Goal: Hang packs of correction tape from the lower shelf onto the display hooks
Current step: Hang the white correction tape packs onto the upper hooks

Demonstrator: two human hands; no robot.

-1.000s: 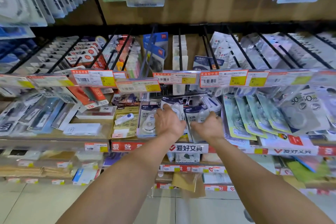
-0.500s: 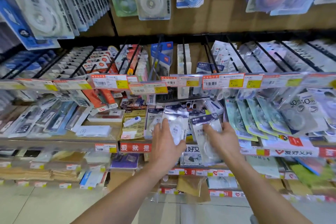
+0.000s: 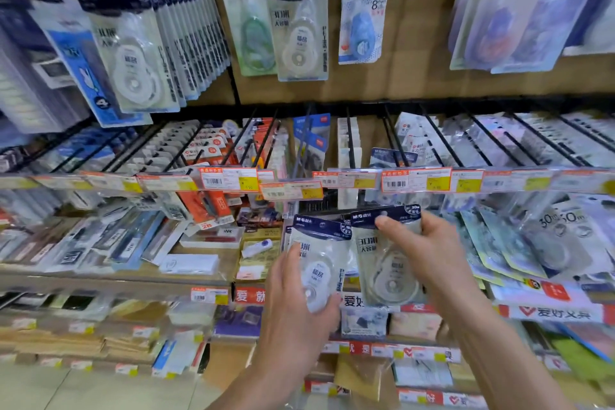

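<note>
I see left hand point(image 3: 293, 316) clasping one correction tape pack point(image 3: 321, 263), thumb across its clear blister. Right hand point(image 3: 429, 250) grips second pack point(image 3: 387, 263) at navy header card, fingers point(image 3: 386, 221) pinched on top edge. Both packs upright, side by side, raised above lower shelf point(image 3: 113, 280), below price-tag rail point(image 3: 416, 180). Matching pack point(image 3: 299, 27) hangs on upper hook.

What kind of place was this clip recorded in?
Most likely a stationery aisle in a shop: blister packs hang on display hooks, price labels front the rails, and each hand holds a correction tape pack like the hung pack above.
</note>
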